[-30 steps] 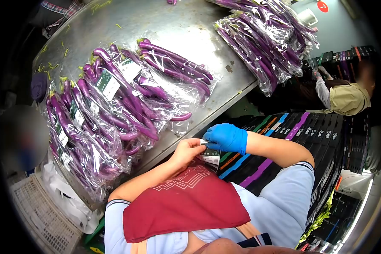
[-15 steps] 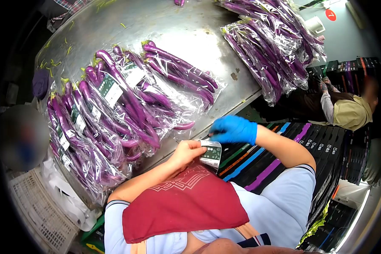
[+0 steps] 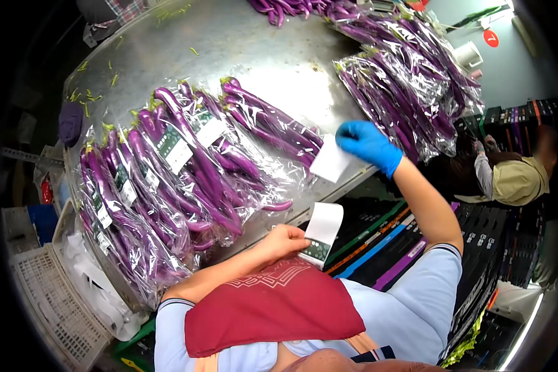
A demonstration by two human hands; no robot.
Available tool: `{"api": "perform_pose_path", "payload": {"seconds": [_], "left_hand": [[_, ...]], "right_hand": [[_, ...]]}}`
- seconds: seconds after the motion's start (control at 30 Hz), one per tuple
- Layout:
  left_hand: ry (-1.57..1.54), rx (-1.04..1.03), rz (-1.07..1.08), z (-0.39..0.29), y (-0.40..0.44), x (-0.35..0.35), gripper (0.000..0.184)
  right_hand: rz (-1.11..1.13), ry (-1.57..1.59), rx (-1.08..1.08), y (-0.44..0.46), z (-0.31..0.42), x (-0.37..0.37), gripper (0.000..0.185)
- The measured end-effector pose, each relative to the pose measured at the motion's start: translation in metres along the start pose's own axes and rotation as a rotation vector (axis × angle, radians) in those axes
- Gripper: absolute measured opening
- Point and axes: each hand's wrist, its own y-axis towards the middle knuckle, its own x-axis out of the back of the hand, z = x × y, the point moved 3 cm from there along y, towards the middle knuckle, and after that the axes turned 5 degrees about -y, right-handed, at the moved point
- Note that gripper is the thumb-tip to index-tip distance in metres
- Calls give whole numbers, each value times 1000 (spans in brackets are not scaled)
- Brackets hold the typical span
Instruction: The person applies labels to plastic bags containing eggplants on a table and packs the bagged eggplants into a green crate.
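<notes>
My left hand (image 3: 285,241), bare, pinches a strip of labels (image 3: 321,232) in front of the red apron; its white upper part curls upward. My right hand (image 3: 367,146), in a blue glove, is raised over the table's edge and holds a single label (image 3: 332,160) with its pale side showing. That label overlaps the view of the rightmost bagged eggplants (image 3: 266,124); whether it touches them I cannot tell. More bags of eggplants (image 3: 192,161), several with green and white labels, lie side by side to the left.
The metal table (image 3: 229,53) carries another pile of bagged eggplants (image 3: 409,87) and loose ones (image 3: 285,7) at the far side. Stacked black crates (image 3: 477,242) stand at my right, a white basket (image 3: 49,297) at lower left. A person (image 3: 511,177) is at the right.
My right hand has moved away from my left, up over the table's edge, with a label in its fingers. The strip in my left hand now shows a white curled part. The view has shifted slightly.
</notes>
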Motion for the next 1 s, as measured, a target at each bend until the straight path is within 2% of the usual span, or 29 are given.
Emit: {"api": "perform_pose_path", "payload": {"seconds": [0.07,0.13,0.2,0.27,0.33,0.37,0.4,0.43,0.5,0.53,0.6,0.7,0.8,0.83,0.93,1.0], "left_hand": [[43,0,41,5,5,6,13],[70,-16,22,0,3,6,13],[70,5,2,-7,0,7,12],[25,-12,-30,-9,-1,9,11],[26,-12,-37,2,8,18,13],[18,-15,-34,6,11,22,13],[8,-17,-29,6,11,24,13],[-2,-19,-22,6,12,26,13],[-37,-17,-19,9,15,27,13],[-53,-13,-14,10,17,27,14],[-54,1,2,12,20,29,14],[-52,20,-6,-3,14,24,15],[-73,-2,-24,0,16,21,14],[-85,-24,-36,2,18,21,14],[-36,1,-35,-3,10,19,12],[10,-28,-17,4,10,21,11]], "right_hand": [[-59,-166,-7,32,31,21,15],[-194,-342,207,75,40,30,17],[-390,-357,375,111,55,32,17],[-669,-417,712,132,65,27,11],[-694,-530,980,132,75,13,9],[-730,-634,1164,134,64,-1,17],[-604,-653,1215,138,45,-17,21],[-512,-811,1152,136,20,-36,22],[-341,-902,1115,118,-18,-64,19],[-227,-917,1109,109,-26,-70,21],[-186,-856,981,93,-39,-69,23],[-193,-689,600,78,-41,-61,45],[-272,-592,284,79,-55,-88,78],[-226,-657,283,85,-59,-94,102],[-32,-103,-8,101,-74,-80,86],[192,102,-49,107,-94,-66,64]]}}
